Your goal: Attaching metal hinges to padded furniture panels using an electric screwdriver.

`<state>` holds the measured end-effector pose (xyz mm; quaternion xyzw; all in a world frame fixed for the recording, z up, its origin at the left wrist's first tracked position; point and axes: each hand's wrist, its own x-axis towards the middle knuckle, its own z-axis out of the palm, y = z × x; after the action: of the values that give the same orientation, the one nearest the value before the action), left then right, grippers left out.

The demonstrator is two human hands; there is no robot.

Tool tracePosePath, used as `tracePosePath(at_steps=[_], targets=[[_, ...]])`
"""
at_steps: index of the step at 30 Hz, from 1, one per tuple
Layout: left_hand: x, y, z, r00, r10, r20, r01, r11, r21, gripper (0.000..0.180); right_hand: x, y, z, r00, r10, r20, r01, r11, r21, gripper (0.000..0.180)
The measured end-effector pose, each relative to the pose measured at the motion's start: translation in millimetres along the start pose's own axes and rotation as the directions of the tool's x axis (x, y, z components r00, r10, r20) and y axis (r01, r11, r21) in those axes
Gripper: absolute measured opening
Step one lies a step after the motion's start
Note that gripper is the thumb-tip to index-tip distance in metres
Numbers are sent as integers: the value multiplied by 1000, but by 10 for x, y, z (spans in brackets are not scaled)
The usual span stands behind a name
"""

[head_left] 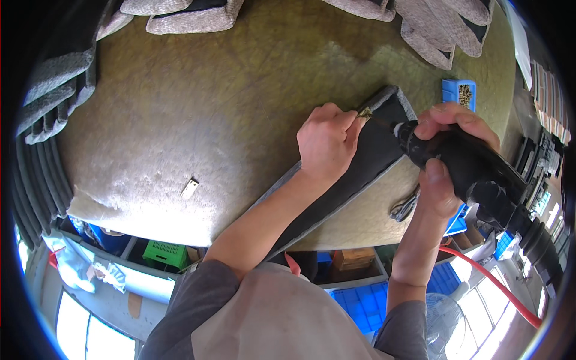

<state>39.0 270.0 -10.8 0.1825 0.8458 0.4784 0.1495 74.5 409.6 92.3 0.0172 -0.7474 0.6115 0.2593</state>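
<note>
A long narrow panel (379, 147), black on its upper face with grey fabric edges, lies slantwise on the table in front of me. My left hand (327, 144) is closed over its far part, pinching a small brass-coloured metal plate (365, 113) against the black face. My right hand (443, 189) is wrapped round a black power screwdriver (477, 161). Its tip points left over the panel, a short way from the plate; whether it touches anything is hard to tell. A similar metal plate (190, 188) rests by itself on the table at left.
A blue bin (459, 93) of screws stands beyond the tool. Fabric-covered pieces (195, 18) line the far edge, with more stacked at left (60, 90). A coiled dark cord (404, 205) lies near the panel. A red hose (498, 282) hangs at lower right.
</note>
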Motion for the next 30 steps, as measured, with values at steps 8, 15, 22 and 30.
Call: tracePosePath(at_steps=[8, 15, 22, 30], targets=[[-50, 20, -16, 999, 27, -42, -25, 999, 45, 7, -141, -112, 76, 947, 102, -305, -135, 987, -89, 54], [-119, -1, -246, 997, 80, -24, -82, 990, -117, 22, -636, -397, 93, 786, 185, -590, -15, 959, 282, 49], [-1081, -831, -1986, 996, 16, -84, 37, 805, 592, 43, -1277, -950, -71, 667, 220, -712, -6, 957, 291, 52], [-1259, -981, -2219, 983, 182, 33, -172, 832, 528, 12, -1553, -1147, 169, 590, 406, -698, 35, 851, 524, 51]])
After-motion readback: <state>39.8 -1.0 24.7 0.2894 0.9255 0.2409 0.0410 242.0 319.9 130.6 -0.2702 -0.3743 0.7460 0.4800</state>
